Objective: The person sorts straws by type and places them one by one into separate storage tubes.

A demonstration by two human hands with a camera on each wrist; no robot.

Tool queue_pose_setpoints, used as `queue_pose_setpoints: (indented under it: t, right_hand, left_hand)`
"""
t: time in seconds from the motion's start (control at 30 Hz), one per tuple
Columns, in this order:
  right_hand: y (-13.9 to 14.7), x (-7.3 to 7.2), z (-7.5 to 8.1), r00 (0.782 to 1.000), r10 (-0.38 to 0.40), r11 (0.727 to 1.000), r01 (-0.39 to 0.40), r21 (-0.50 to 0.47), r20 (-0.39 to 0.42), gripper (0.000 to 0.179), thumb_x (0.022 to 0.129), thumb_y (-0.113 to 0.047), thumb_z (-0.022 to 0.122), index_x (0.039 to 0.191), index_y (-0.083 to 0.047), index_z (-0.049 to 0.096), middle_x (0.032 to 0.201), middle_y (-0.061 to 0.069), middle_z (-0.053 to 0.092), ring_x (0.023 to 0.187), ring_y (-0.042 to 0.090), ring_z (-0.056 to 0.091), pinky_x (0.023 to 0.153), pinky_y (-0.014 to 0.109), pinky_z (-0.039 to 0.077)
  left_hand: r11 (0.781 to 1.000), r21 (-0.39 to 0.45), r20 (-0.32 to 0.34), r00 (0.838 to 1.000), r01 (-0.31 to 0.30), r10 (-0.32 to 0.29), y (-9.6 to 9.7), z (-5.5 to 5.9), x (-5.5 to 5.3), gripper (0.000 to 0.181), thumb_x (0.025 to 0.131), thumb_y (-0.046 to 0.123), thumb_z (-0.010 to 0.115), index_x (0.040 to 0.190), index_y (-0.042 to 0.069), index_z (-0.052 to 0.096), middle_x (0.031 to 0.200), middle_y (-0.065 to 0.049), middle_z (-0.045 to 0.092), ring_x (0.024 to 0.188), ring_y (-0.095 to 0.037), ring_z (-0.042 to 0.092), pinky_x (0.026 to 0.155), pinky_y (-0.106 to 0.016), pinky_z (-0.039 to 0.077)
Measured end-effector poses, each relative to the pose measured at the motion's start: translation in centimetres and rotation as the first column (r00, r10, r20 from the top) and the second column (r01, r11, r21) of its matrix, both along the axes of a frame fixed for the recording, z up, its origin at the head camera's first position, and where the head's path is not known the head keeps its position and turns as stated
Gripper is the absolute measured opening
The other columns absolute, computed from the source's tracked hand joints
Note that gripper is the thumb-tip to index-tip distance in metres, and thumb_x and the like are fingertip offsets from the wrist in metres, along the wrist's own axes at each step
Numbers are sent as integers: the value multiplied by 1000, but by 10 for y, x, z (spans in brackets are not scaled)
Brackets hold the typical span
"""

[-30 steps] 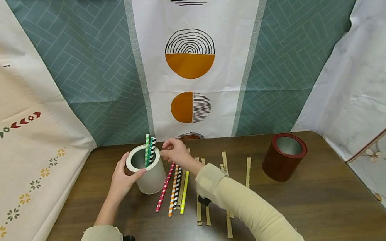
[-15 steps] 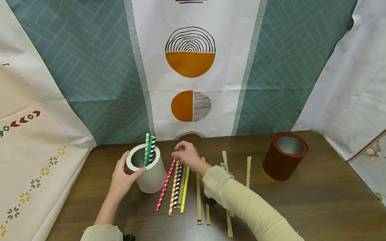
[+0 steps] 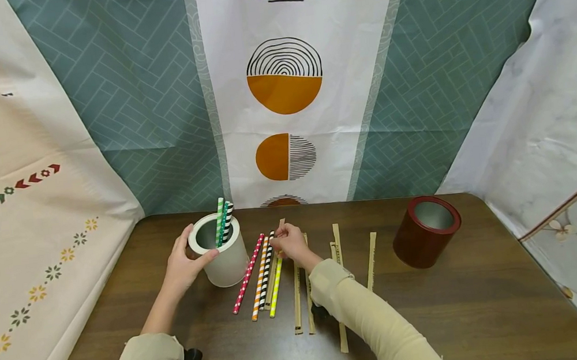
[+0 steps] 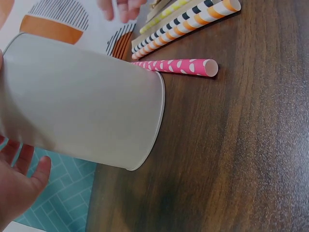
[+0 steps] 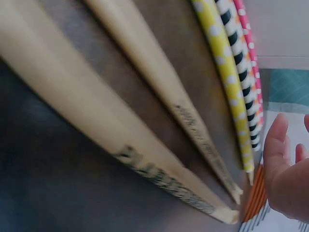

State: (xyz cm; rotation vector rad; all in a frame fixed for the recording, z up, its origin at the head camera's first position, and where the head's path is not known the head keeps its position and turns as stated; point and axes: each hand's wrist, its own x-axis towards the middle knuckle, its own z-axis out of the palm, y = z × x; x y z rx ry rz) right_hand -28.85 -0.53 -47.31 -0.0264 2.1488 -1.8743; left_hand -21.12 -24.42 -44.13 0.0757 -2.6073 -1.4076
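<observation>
A white can (image 3: 226, 267) stands at the left, holding several striped and dotted green and black paper straws (image 3: 224, 224). My left hand (image 3: 181, 268) grips it, thumb at the rim and fingers around the far side. In the left wrist view the can (image 4: 82, 101) fills the left half. My right hand (image 3: 293, 247) is over the far ends of the loose straws, close to the yellow straw (image 3: 276, 288). In the right wrist view its thumb and fingers (image 5: 276, 140) are parted, with nothing between them. Beside the yellow straw lie black-striped (image 3: 266, 278), orange-striped (image 3: 260, 281) and pink dotted (image 3: 247, 274) straws.
Several thin kraft-paper sleeves (image 3: 297, 301) lie under and right of my right forearm, and one (image 3: 372, 259) farther right. A dark red can (image 3: 422, 242) stands at the back right. Hanging cloth (image 3: 178, 173) borders the table (image 3: 468, 313) behind and at both sides.
My right hand has moved right and down from beside the white can's rim to the far ends of the loose straws. The left hand keeps its grip on the can.
</observation>
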Motion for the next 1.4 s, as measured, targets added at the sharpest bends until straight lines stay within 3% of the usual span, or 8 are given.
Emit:
queue_pose_setpoints:
  t: [0.23,0.5,0.7,0.9,1.03,1.27,1.4]
  right_hand:
    - [3,3,-18,1000,-14,999,15,45,-9,30,82,-3,57,107,7,45,59,2,45,50,14,45,46,27,43]
    - [4,7,-34,993,14,974,12,226,-113,26,79,-6,62,100,2,48,67,3,46,42,10,41,42,26,43]
    - [5,8,-34,982,60,925,11,380,-177,27,78,-9,66,96,0,48,65,4,48,39,11,42,41,25,41]
    - [8,9,-31,982,101,878,-11,479,-162,33,76,-15,69,97,-1,48,69,7,51,39,12,42,41,26,40]
    - [10,8,-29,984,106,864,-21,503,-141,36,74,-16,70,100,0,49,74,10,53,38,12,42,39,24,39]
    - [13,8,-25,986,125,860,-52,507,-112,30,72,-8,71,93,2,52,49,2,47,35,10,42,36,21,38]
    - [14,9,-23,983,147,855,-72,513,-107,28,74,-6,68,96,3,54,47,2,48,35,9,43,37,21,39]
  left_hand:
    - [1000,2,8,1000,-2,2,1,-1,-1,87,74,32,70,141,10,18,134,-17,30,102,-24,41,81,-37,37]
    - [1000,6,-1,1000,-7,7,1,-2,0,87,73,31,70,141,10,19,135,-18,30,102,-25,41,82,-38,37]
    - [1000,2,-5,1000,-7,7,1,-1,0,87,73,31,70,140,10,20,135,-18,30,101,-25,41,80,-33,36]
    - [1000,2,-9,1000,-4,4,1,-1,0,86,74,30,70,140,9,20,134,-17,31,100,-24,41,78,-29,37]
    - [1000,-6,2,1000,-5,5,1,0,-1,86,74,29,70,141,10,18,134,-17,31,100,-22,41,77,-26,38]
    - [1000,16,4,1000,-3,3,2,2,0,86,74,28,70,141,9,18,135,-18,30,104,-24,39,84,-39,38]
    - [1000,8,-3,1000,-5,5,1,0,0,86,74,29,70,141,9,19,134,-18,31,104,-24,39,82,-36,37]
